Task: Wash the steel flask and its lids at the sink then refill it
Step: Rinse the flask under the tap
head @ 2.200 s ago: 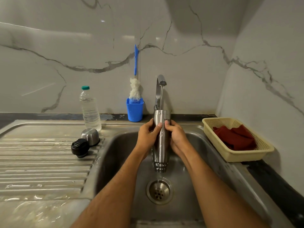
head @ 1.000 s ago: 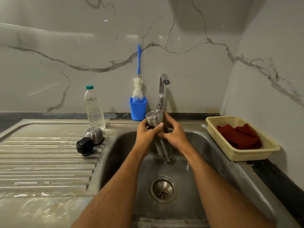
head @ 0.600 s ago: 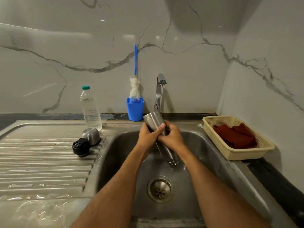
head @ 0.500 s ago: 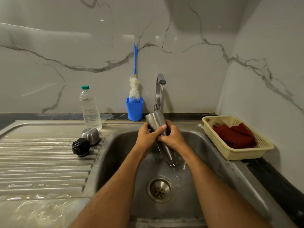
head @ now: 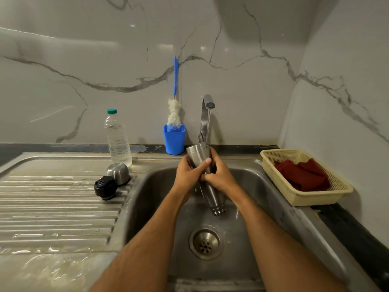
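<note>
The steel flask hangs upside down over the sink basin, its base tilted up under the running tap and its open neck pointing down toward the drain. My left hand grips its upper body from the left, thumb across the front. From the right, my right hand wraps round the same part. Water runs out of the neck. A steel cup lid and a black stopper lid sit on the draining board beside the basin.
A clear water bottle with a green cap stands behind the lids. A blue cup holding a bottle brush stands left of the tap. A cream basket with a red cloth sits on the right counter.
The flask went from upright-inverted under the tap to tilted, base swinging left and neck right. In the last half second both hands kept their grip and the neck drifted slightly.
</note>
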